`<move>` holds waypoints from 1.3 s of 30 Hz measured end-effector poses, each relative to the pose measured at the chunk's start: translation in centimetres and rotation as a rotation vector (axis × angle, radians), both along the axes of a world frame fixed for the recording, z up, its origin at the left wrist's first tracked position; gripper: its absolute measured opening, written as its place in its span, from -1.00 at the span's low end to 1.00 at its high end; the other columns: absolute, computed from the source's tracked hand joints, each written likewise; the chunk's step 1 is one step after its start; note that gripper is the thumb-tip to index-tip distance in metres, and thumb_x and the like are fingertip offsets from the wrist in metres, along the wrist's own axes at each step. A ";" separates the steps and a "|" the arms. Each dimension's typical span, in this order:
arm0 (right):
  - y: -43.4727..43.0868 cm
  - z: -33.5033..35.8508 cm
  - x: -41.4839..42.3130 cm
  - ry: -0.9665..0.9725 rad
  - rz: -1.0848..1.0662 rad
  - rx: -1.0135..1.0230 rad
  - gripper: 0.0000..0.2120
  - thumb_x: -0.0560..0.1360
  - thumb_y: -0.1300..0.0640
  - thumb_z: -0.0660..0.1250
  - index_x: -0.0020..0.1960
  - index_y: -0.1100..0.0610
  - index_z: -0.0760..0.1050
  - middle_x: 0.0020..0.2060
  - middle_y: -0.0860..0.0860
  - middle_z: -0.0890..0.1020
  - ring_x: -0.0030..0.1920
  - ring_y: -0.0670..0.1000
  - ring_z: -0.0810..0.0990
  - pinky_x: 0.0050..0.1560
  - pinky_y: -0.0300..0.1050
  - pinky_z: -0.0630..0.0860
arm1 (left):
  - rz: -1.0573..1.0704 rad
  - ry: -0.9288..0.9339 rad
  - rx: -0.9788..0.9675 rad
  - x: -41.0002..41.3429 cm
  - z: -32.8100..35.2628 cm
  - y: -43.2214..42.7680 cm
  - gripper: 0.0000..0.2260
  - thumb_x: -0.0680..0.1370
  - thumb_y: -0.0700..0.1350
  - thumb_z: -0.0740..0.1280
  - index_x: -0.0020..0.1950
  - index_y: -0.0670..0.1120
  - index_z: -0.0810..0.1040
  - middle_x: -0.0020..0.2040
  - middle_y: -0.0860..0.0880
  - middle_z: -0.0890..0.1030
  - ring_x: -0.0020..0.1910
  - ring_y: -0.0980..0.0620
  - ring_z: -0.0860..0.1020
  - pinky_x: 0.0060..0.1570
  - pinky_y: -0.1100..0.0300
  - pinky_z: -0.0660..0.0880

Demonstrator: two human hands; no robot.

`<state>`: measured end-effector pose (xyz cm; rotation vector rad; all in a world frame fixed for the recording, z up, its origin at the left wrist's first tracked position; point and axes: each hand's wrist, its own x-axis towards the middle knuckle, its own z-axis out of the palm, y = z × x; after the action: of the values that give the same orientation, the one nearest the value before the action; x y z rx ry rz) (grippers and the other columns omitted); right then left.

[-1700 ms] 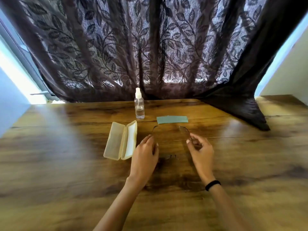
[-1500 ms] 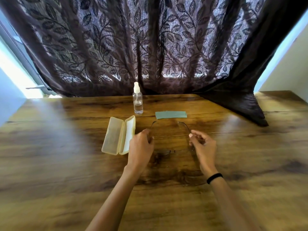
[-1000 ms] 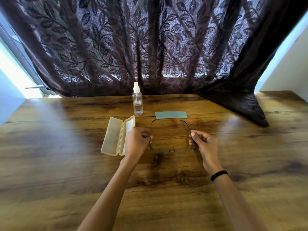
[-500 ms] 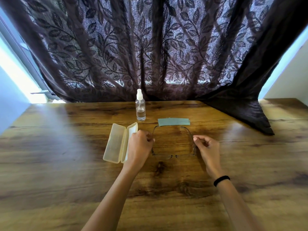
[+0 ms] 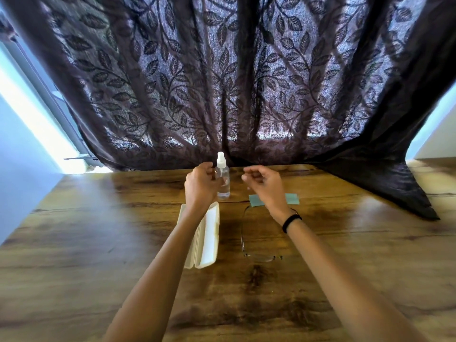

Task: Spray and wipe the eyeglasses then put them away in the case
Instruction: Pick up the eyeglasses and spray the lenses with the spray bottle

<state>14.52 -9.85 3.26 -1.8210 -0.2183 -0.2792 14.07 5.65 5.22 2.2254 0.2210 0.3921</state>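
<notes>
Thin rimless eyeglasses (image 5: 256, 245) lie on the wooden table (image 5: 98, 243) with their temples unfolded and pointing away from me. To their left lies the cream case (image 5: 208, 239), lid open, partly under my left forearm. A clear spray bottle (image 5: 224, 181) with a white cap stands upright near the curtain. My left hand (image 5: 199, 185) curls against the bottle's left side, gripping it. My right hand (image 5: 262, 182) hovers just right of the bottle, fingers loosely bent and holding nothing. A teal cloth (image 5: 292, 198) lies flat behind the glasses, half hidden by my right wrist.
A dark leaf-patterned curtain (image 5: 246, 82) hangs behind the table, and its right end (image 5: 394, 183) drapes onto the tabletop. Bright window light comes in at the far left. A black band is on my right wrist.
Both hands let go of the eyeglasses, which now rest on the table. The hands moved away from me to the spray bottle, and my left hand closed on it. The view tilted up.
</notes>
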 end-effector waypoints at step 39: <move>-12.1 0.3 -10.3 -0.039 -0.349 0.056 -0.68 0.42 0.36 0.36 0.16 0.17 0.51 -0.11 -0.11 0.60 -0.14 -0.25 0.58 -0.15 -0.55 0.44 | -0.587 -0.100 0.053 -6.4 0.0 -13.8 -0.70 0.34 0.09 0.49 -0.03 -0.05 0.66 -0.14 0.00 0.71 -0.19 0.11 0.63 -0.17 0.15 0.58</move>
<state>4.19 -21.94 3.52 -1.7940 0.0825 -0.5603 7.69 -8.16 5.17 2.1910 -0.4926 0.1843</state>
